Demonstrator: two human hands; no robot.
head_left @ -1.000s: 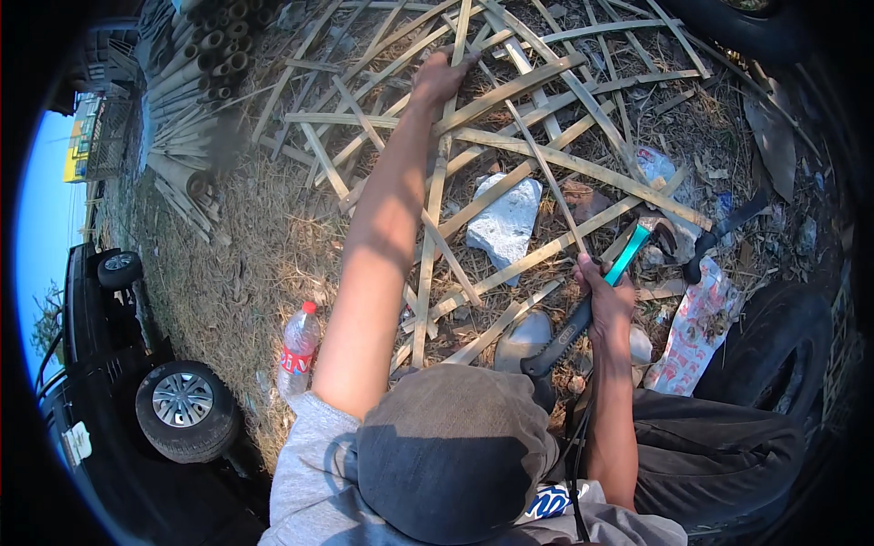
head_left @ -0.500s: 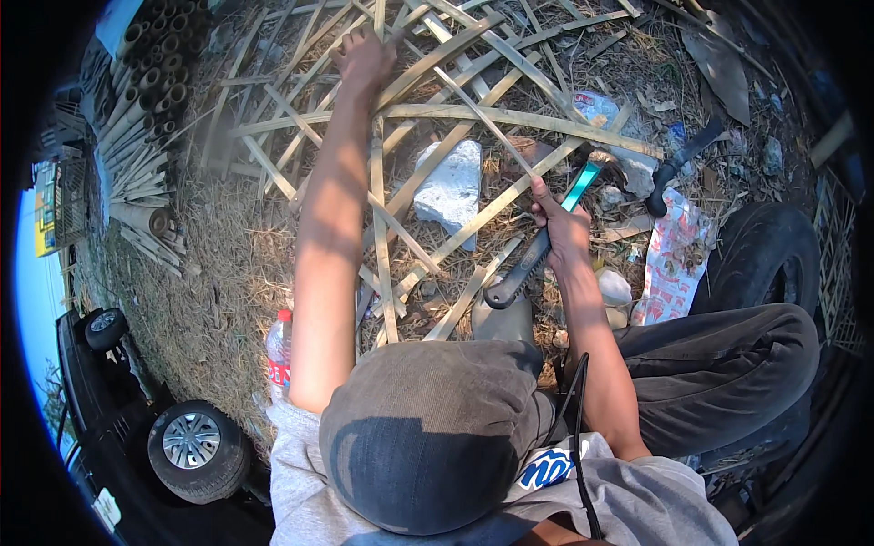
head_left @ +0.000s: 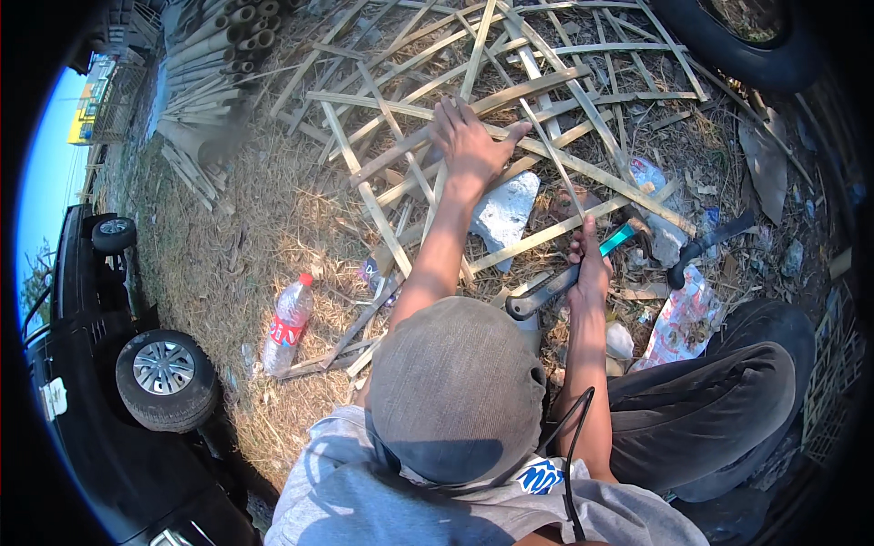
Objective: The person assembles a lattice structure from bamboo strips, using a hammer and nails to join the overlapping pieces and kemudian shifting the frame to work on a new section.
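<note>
Our right grip (head_left: pixel 591 269) grasps a hammer (head_left: pixel 550 288) and thin strip (head_left: pixel 555 169); our left grip (head_left: pixel 475 148) rests, released, on the slatted lattice (head_left: pixel 537 89) farther left.

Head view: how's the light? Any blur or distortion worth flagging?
Head view: hard sunlight, brightest on the white jagged rock; shadow across the back of the grey-brown ribbed cap; fisheye bends the black vehicle along the left rim, corners go black; hazy patch by the tan bamboo pole stack; left hand and right hand lit and readable.
</note>
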